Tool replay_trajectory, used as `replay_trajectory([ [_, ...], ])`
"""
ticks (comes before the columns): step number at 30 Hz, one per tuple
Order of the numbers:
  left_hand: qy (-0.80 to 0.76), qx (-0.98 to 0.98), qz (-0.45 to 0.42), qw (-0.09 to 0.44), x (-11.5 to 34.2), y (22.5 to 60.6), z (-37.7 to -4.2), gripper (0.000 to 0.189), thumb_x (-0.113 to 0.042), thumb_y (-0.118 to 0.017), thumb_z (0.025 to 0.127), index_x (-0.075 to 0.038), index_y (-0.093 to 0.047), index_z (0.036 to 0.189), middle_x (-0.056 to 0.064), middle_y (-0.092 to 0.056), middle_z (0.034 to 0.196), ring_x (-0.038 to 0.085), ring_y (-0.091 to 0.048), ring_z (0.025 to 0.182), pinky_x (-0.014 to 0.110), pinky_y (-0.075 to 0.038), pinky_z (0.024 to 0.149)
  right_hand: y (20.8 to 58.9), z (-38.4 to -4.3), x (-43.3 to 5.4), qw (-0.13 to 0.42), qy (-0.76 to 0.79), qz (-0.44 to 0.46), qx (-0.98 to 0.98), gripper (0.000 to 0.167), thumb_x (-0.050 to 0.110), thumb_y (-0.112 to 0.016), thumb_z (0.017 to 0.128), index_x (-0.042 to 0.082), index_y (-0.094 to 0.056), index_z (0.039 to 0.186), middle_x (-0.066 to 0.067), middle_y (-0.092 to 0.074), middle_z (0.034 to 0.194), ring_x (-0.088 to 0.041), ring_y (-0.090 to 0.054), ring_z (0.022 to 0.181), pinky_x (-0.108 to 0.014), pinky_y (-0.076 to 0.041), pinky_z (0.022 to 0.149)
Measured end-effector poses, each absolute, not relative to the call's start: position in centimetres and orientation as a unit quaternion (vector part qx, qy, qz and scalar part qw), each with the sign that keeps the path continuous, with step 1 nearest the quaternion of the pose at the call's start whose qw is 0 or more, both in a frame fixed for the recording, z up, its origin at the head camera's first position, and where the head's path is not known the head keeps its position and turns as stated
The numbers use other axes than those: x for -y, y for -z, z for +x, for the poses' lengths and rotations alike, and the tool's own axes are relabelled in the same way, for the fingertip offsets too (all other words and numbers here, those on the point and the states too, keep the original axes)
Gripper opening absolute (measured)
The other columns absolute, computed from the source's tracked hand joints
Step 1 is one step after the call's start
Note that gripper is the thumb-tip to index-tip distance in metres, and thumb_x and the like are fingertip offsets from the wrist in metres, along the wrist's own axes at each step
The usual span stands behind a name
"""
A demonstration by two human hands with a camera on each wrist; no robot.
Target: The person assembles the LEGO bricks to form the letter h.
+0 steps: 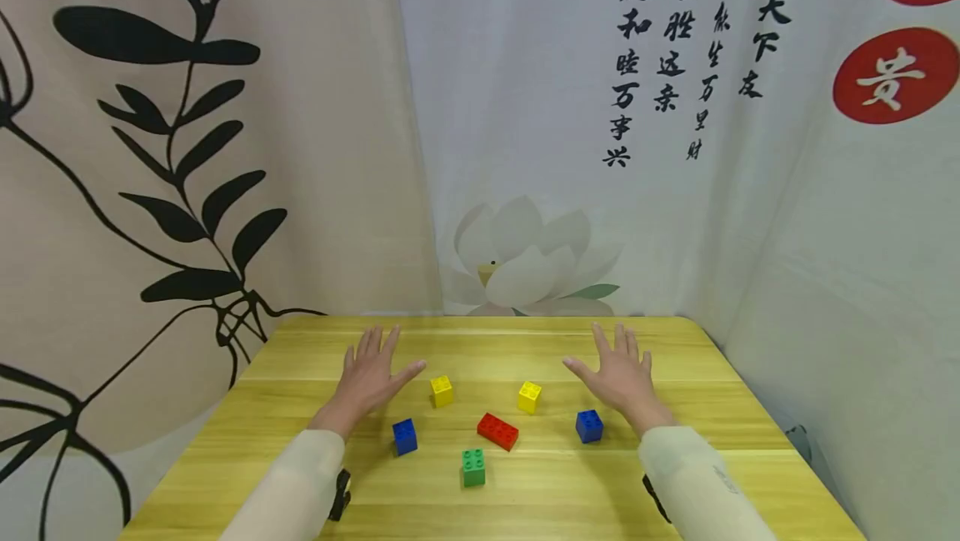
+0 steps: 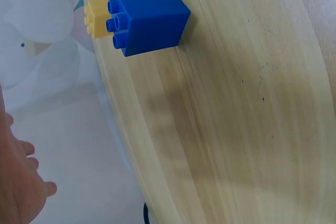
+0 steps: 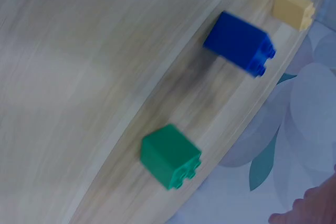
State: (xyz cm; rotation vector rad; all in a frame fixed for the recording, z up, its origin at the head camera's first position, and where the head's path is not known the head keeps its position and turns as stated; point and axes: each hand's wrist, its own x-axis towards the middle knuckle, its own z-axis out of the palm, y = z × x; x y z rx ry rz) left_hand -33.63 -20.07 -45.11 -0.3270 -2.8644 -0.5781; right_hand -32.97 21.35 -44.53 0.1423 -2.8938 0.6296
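Note:
Both hands are held out over the table with fingers spread and straight, holding nothing. My left hand (image 1: 367, 378) is nearest a yellow toy brick (image 1: 442, 392) and a blue brick (image 1: 405, 437). Close by my right hand (image 1: 621, 378) are a second blue brick (image 1: 589, 426) and a second yellow brick (image 1: 528, 398). Between the hands lie a longer red brick (image 1: 498, 432) and a green brick (image 1: 473, 468). The left wrist view shows a blue brick (image 2: 152, 20) partly covering a yellow one; in the right wrist view a green brick (image 3: 169, 156) stands apart from a blue one (image 3: 239, 43).
The bricks rest on a wooden table (image 1: 420, 516) with rounded far corners. Behind it hangs a pale cloth (image 1: 525, 107) printed with dark leaves, a lotus and writing. A similar cloth (image 1: 847, 274) runs along the right side.

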Motion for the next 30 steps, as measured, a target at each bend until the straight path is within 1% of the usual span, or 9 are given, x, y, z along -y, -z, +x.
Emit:
replay_trajectory([
  [7, 0.256, 0.958, -0.109, 0.072, 19.6, 45.1, -33.5, 0.092, -0.069, -0.041, 0.095, -0.008, -0.015, 0.159, 0.028, -0.012, 0.160, 0.048, -0.011, 0.146, 0.067, -0.008, 0.113, 44.7, -32.7, -19.7, 0.083, -0.236, 0.052, 0.967, 0.098, 0.077, -0.039, 0.091, 0.010, -0.017, 0.159, -0.030, -0.003, 0.161, -0.049, -0.004, 0.146, -0.072, -0.006, 0.109],
  [9, 0.281, 0.952, -0.105, 0.062, 19.5, 45.0, -33.3, 0.091, -0.069, -0.040, 0.096, -0.010, -0.013, 0.159, 0.026, -0.012, 0.161, 0.048, -0.011, 0.146, 0.067, -0.008, 0.113, 44.7, -32.6, -19.2, 0.078, -0.247, 0.053, 0.964, 0.097, 0.076, -0.039, 0.091, 0.010, -0.017, 0.159, -0.029, -0.004, 0.161, -0.049, -0.006, 0.146, -0.071, -0.008, 0.110],
  [15, 0.344, 0.933, -0.096, 0.044, 19.1, 45.1, -32.9, 0.088, -0.068, -0.038, 0.097, -0.012, -0.012, 0.160, 0.023, -0.016, 0.161, 0.048, -0.015, 0.145, 0.069, -0.012, 0.111, 45.0, -32.1, -18.0, 0.062, -0.294, 0.058, 0.952, 0.095, 0.075, -0.038, 0.092, 0.012, -0.016, 0.160, -0.027, -0.007, 0.161, -0.051, -0.010, 0.145, -0.071, -0.013, 0.110],
  [22, 0.420, 0.904, -0.077, 0.029, 19.0, 45.3, -32.4, 0.088, -0.071, -0.036, 0.096, -0.013, -0.016, 0.160, 0.019, -0.017, 0.162, 0.044, -0.015, 0.146, 0.065, -0.014, 0.113, 45.7, -31.5, -16.3, 0.073, -0.348, 0.059, 0.933, 0.088, 0.069, -0.041, 0.096, 0.010, -0.022, 0.158, -0.028, -0.018, 0.159, -0.053, -0.017, 0.142, -0.071, -0.018, 0.109],
  [30, 0.485, 0.873, -0.058, -0.001, 19.7, 45.5, -31.9, 0.087, -0.073, -0.036, 0.095, -0.019, -0.015, 0.160, 0.018, -0.023, 0.160, 0.045, -0.022, 0.144, 0.067, -0.020, 0.110, 46.1, -31.2, -14.8, 0.086, -0.401, 0.055, 0.910, 0.082, 0.063, -0.044, 0.098, 0.010, -0.026, 0.157, -0.025, -0.028, 0.156, -0.047, -0.028, 0.141, -0.066, -0.024, 0.110],
])
